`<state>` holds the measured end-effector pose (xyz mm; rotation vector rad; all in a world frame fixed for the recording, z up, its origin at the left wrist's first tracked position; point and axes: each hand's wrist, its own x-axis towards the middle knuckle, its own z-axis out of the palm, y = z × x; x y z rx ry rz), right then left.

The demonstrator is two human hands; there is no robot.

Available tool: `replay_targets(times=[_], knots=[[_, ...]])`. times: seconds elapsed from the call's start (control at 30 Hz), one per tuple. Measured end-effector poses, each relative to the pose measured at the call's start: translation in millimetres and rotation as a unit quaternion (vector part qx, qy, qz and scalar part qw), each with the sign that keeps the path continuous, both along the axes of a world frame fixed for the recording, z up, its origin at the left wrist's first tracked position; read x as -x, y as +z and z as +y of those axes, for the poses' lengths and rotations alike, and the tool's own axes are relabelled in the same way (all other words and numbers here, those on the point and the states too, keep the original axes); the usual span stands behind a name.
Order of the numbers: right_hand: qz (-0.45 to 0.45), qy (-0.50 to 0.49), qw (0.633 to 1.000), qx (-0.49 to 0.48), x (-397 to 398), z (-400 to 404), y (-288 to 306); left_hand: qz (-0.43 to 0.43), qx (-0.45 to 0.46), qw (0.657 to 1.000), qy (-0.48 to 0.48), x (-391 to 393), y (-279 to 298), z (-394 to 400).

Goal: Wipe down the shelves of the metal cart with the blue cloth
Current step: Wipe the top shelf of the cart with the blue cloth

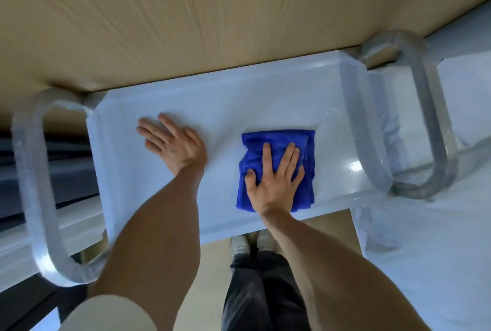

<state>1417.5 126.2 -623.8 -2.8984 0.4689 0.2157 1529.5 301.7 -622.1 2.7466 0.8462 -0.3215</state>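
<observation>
**Top shelf wipe under way**

Wood-grain wall behind metal cart (332,83). Right hand (276,179) flat, fingers spread, pressing blue cloth (276,142) on top shelf (225,107), right of centre. Left hand (172,142) flat on shelf, left of cloth, holding nothing. Lower shelves likely still undone. No readable writing.

Tan wood-grain wall (159,17) behind, blurred. Beige floor (329,227) below. Person's white shoes (253,244) side by side, dark trousers (263,293) above them. Dark shelving (39,160) at left, unclear.
</observation>
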Motion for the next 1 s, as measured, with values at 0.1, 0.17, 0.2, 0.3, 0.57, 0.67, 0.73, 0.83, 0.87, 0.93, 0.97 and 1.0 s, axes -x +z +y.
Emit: replay_targets(times=[0.1,0.17,0.2,0.3,0.57,0.67,0.73,0.83,0.87,0.93,0.97,1.0], knots=[[-0.033,0.009,0.999,-0.006,-46,-4,-2,-0.003,-0.006,1.000,0.008,1,0,-1],[-0.038,0.008,0.999,-0.010,-92,-5,-4,-0.012,-0.007,1.000,0.011,0,-3,-1],[-0.038,0.005,0.999,-0.010,-118,-2,-6,-0.015,-0.019,1.000,0.005,0,-5,-1],[-0.068,-0.056,0.995,-0.042,-188,10,-9,-0.032,-0.025,0.999,0.013,-1,-12,0],[-0.096,0.005,0.993,-0.070,-154,-12,-3,0.023,-0.084,0.996,0.009,-4,-5,-11],[-0.063,0.039,0.994,-0.080,-61,-40,0,0.080,-0.094,0.991,0.052,-17,8,-25],[-0.063,0.034,0.995,-0.070,1,-61,9,0.090,-0.099,0.990,0.039,-15,18,-43],[-0.008,0.053,0.997,-0.050,47,-94,18,0.071,-0.080,0.994,-0.014,-14,30,-90],[0.003,0.068,0.997,-0.038,52,-102,20,0.064,-0.055,0.996,-0.026,-17,33,-110],[0.002,0.078,0.997,-0.020,49,-110,20,0.056,0.001,0.998,-0.031,-25,32,-145],[-0.004,0.072,0.997,-0.019,43,-110,19,0.049,0.020,0.998,-0.028,-28,29,-156],[-0.007,0.063,0.998,-0.021,39,-108,17,0.042,0.028,0.998,-0.027,-29,24,-163]])
